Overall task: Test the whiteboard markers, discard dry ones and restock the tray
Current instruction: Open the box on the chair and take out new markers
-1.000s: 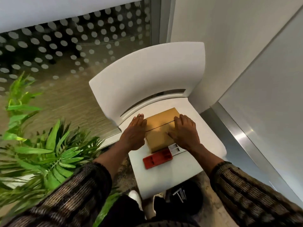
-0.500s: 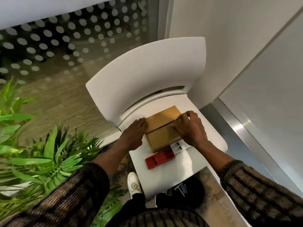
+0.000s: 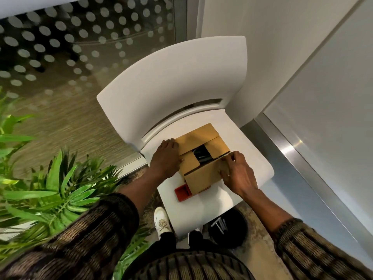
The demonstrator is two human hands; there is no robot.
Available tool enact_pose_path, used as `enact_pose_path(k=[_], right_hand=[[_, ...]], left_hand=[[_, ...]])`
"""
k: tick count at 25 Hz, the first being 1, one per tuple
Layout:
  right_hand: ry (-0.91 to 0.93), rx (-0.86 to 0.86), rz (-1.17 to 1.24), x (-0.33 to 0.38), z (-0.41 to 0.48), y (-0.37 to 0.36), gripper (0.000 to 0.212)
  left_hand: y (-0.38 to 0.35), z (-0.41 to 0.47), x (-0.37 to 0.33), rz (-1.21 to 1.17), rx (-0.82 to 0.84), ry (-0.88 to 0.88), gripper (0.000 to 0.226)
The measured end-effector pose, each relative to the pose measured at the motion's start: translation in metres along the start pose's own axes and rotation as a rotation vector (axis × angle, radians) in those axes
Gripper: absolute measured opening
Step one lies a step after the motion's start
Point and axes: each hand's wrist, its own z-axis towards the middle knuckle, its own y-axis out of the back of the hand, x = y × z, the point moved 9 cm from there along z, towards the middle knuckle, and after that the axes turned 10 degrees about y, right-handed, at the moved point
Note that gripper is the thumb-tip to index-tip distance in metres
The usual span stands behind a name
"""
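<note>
The cardboard box (image 3: 197, 138) now gapes open; the right hand (image 3: 238, 174) pinches its near flap (image 3: 203, 176), and the left hand (image 3: 166, 156) rests flat alongside.

left hand (image 3: 166, 156): fingers straight, palm down | right hand (image 3: 238, 174): fingers curled, grip pinching box flap (image 3: 203, 175)

A white moulded plastic chair with a curved backrest (image 3: 171, 81) stood against a pale smooth wall panel (image 3: 262, 37). To its left, a leafy green plant with narrow blades (image 3: 60, 190) spread before a glass partition printed with rows of white dots (image 3: 80, 37). A brushed metal strip (image 3: 298, 150) ran along the wall's foot at right.
</note>
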Motion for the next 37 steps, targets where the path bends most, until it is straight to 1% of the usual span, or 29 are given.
enact_pose_path(k=[2, 5, 7, 8, 10, 11, 13, 16, 20, 22, 24, 26, 27, 30, 31, 32, 34, 37], right_hand=[[-0.067, -0.025, 0.062, -0.002, 0.001, -0.002, 0.04], [-0.138, -0.019, 0.123, -0.007, 0.0, -0.009, 0.039], [-0.187, -0.046, 0.227, -0.01, -0.002, -0.009, 0.037], [-0.179, -0.055, 0.252, -0.009, -0.003, -0.008, 0.037], [-0.054, -0.063, 0.114, 0.001, -0.002, -0.006, 0.041], [0.005, -0.059, 0.046, 0.004, -0.003, -0.008, 0.043], [0.063, -0.049, -0.02, 0.005, -0.003, -0.012, 0.044], [0.084, -0.047, -0.051, 0.004, -0.001, -0.013, 0.042], [0.089, -0.039, -0.04, 0.005, -0.001, -0.014, 0.045], [0.091, -0.033, -0.036, 0.004, -0.001, -0.015, 0.046], [0.088, -0.033, -0.032, 0.004, -0.001, -0.014, 0.043], [0.088, -0.037, -0.035, 0.004, -0.001, -0.014, 0.04], [0.091, -0.037, -0.039, 0.005, -0.002, -0.014, 0.04], [0.096, -0.051, -0.043, 0.006, -0.002, -0.013, 0.039], [0.097, -0.062, -0.042, 0.007, -0.002, -0.012, 0.038], [0.103, -0.075, -0.049, 0.009, -0.001, -0.01, 0.037], [0.117, -0.092, -0.078, 0.011, -0.001, -0.009, 0.037], [0.092, -0.083, -0.075, 0.009, -0.001, -0.011, 0.037]], left_hand=[[0.006, -0.001, -0.002, -0.005, -0.025, 0.019, 0.068], [0.016, 0.001, -0.003, -0.009, -0.051, 0.049, 0.048], [0.023, 0.004, -0.003, -0.027, -0.045, 0.074, 0.037], [0.028, 0.006, -0.003, -0.041, -0.05, 0.09, 0.033], [0.04, 0.009, -0.001, -0.096, -0.086, 0.133, 0.029], [0.049, 0.011, 0.001, -0.12, -0.12, 0.157, 0.033], [0.065, 0.015, 0.001, -0.126, -0.211, 0.173, 0.044], [0.08, 0.023, -0.008, 0.007, -0.314, 0.095, 0.047], [0.082, 0.023, -0.018, 0.165, -0.427, 0.034, 0.03], [0.076, 0.028, -0.021, 0.305, -0.451, 0.001, 0.029], [0.072, 0.035, -0.021, 0.389, -0.457, 0.009, 0.033], [0.064, 0.043, -0.021, 0.416, -0.435, 0.036, 0.041], [0.058, 0.048, -0.02, 0.386, -0.405, 0.047, 0.049], [0.038, 0.056, -0.015, 0.206, -0.32, 0.072, 0.087], [0.033, 0.057, -0.013, 0.153, -0.298, 0.078, 0.096], [0.026, 0.058, -0.012, 0.094, -0.258, 0.078, 0.101], [0.01, 0.059, -0.015, -0.009, -0.147, 0.073, 0.099], [-0.01, 0.06, -0.014, -0.064, -0.047, 0.137, 0.096]])
